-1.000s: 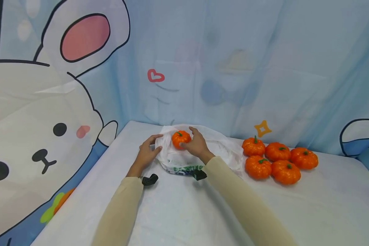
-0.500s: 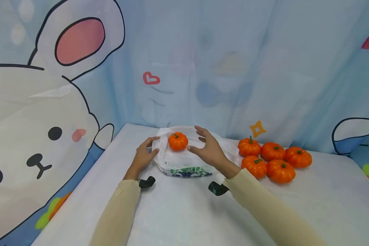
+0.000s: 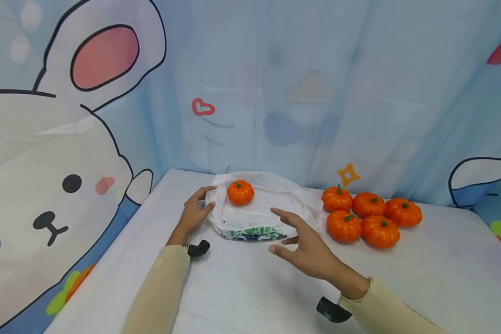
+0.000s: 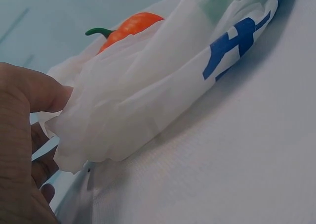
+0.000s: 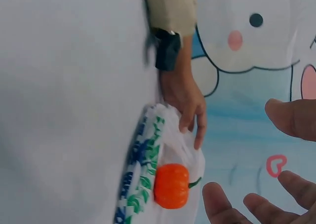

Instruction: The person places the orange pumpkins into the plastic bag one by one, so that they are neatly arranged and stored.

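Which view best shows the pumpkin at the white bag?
The right wrist view: the pumpkin appears whole, stem included, and larger than in the head view, which also shows it whole. In the left wrist view, the white bag hides its lower part.

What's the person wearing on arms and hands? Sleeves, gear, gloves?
Plain pale-beige long sleeves: left sleeve, right sleeve. One small dark device at each wrist: left unit, right unit. Left hand and right hand are bare, no gloves.
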`<action>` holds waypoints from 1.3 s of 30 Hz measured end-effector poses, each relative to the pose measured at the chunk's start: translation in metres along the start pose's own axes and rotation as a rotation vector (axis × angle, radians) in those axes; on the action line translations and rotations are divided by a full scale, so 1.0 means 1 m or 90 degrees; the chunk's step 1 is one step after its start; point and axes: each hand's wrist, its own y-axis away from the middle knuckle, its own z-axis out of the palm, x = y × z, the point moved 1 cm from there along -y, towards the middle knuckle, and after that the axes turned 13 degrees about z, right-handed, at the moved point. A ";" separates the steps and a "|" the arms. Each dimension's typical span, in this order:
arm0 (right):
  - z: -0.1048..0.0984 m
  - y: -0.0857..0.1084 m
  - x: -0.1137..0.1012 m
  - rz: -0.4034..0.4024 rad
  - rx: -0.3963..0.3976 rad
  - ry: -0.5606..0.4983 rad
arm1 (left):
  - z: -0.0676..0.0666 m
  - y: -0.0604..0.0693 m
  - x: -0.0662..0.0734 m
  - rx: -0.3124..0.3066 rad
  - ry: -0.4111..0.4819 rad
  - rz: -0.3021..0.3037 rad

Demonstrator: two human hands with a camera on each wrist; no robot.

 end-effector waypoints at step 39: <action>-0.094 0.072 0.117 0.169 0.325 0.079 | 0.001 0.003 -0.002 -0.005 0.005 -0.008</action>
